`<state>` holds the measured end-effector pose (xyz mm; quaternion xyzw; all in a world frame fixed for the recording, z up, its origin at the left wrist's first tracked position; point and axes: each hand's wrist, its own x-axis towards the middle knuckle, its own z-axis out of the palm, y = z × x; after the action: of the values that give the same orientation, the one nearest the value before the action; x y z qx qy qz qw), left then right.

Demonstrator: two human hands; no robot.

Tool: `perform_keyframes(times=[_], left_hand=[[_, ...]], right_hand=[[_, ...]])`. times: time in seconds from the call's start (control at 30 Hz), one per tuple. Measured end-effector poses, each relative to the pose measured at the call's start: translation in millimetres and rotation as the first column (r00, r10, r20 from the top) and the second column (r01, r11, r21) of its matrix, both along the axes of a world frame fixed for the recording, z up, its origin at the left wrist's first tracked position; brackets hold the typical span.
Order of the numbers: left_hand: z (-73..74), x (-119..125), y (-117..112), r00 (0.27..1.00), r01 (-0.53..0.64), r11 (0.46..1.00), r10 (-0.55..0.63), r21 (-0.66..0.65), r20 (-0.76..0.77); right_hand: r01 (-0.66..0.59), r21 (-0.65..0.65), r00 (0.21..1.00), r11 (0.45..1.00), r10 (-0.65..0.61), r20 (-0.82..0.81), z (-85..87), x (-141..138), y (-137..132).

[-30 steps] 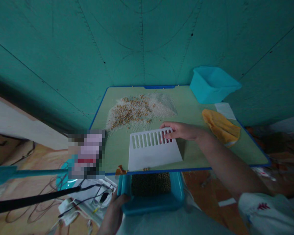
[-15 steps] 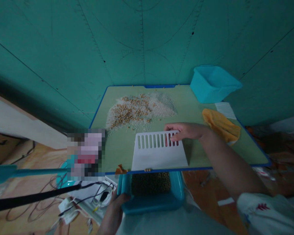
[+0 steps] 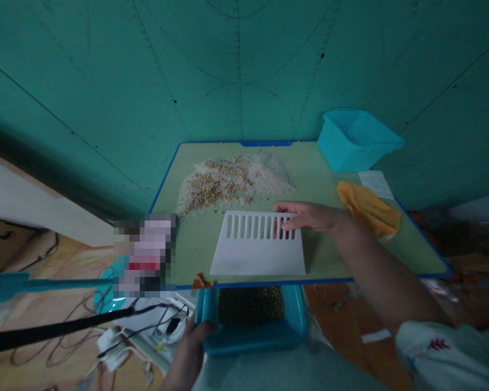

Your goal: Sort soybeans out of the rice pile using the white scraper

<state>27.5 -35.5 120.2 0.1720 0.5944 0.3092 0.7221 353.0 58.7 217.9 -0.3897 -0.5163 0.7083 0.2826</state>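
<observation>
My right hand (image 3: 295, 216) grips the slotted top edge of a white plastic scraper board (image 3: 257, 255), which leans upright on the green tabletop near its front edge. Its thumb lies over the slots and the fingers are behind. Below that edge, my left hand (image 3: 199, 336) is closed on the left rim of a teal bin (image 3: 252, 342). Dark greenish beans or grains (image 3: 250, 305) lie in this bin. Farther back on the table spreads a heap of whitish grains (image 3: 273, 174) mixed with round tan beans (image 3: 215, 187).
A turquoise bin (image 3: 350, 146) stands at the back right. In front of it lie a white sheet (image 3: 377, 183) and an orange cloth (image 3: 369, 209). A brown scrap (image 3: 202, 281) sits at the front edge. Cables and a power strip are on the floor to the left.
My right hand has moved the scraper board slightly left and back from the front edge. Several beans at that edge are no longer visible. My left hand and the bin have stayed put.
</observation>
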Motion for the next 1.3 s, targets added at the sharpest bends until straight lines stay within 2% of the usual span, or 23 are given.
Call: perform_keyframes(times=[0.1, 0.17, 0.33, 0.47, 0.53, 0.67, 0.87, 0.93, 1.03, 1.1, 1.3], left_hand=[[-0.9, -2.3, -0.2, 1.000, -0.011, 1.000, 0.011, -0.021, 0.024], [1.2, -4.0, 0.5, 0.999, -0.016, 0.999, 0.018, -0.030, 0.043], [9.1, -8.4, 4.4, 0.999, -0.047, 0.999, 0.047, 0.016, 0.000], [7.0, -11.9, 6.1, 0.998, -0.046, 0.998, 0.048, 0.042, -0.048], [4.8, -12.9, 6.0, 0.999, -0.028, 0.998, 0.030, 0.049, -0.045], [2.8, -12.5, 5.3, 0.999, -0.033, 0.998, 0.034, 0.045, -0.029], [1.1, -11.3, 5.4, 1.000, -0.008, 0.998, 0.009, 0.058, -0.022], [2.5, -10.3, 5.6, 0.999, -0.004, 0.999, 0.006, 0.051, -0.040], [6.1, -8.5, 5.8, 0.999, -0.008, 0.999, 0.009, 0.041, -0.033], [6.9, -7.9, 5.8, 0.999, -0.019, 0.999, 0.021, 0.040, -0.037], [-1.3, -10.8, 6.0, 0.998, 0.001, 0.997, 0.003, 0.071, -0.055]], right_hand=[[0.117, 0.037, 0.993, 0.992, -0.116, -0.034, -8.8, -6.5, 1.9], [0.150, 0.059, 0.988, 0.987, -0.149, -0.030, -13.5, -10.9, 3.1], [0.047, 0.079, 0.997, 0.996, -0.052, 0.054, -12.1, -15.1, 2.2], [-0.013, 0.059, 0.996, 0.998, 0.008, 0.087, -5.0, -10.4, 0.6], [0.052, 0.076, 0.996, 0.996, -0.058, 0.074, -2.8, -6.4, 1.3], [0.281, 0.090, 0.958, 0.955, -0.285, 0.028, -0.3, 1.5, 3.7], [0.341, 0.104, 0.936, 0.934, -0.348, 0.058, 1.9, 2.2, 4.5], [0.421, 0.131, 0.905, 0.897, -0.426, 0.011, 0.6, 0.7, 6.7], [0.596, 0.187, 0.802, 0.781, -0.593, -0.079, -3.6, -0.7, 12.1], [0.672, 0.199, 0.740, 0.714, -0.660, -0.131, -7.2, -2.1, 15.9], [0.730, 0.159, 0.683, 0.665, -0.703, -0.198, -18.5, -14.7, 28.3]])
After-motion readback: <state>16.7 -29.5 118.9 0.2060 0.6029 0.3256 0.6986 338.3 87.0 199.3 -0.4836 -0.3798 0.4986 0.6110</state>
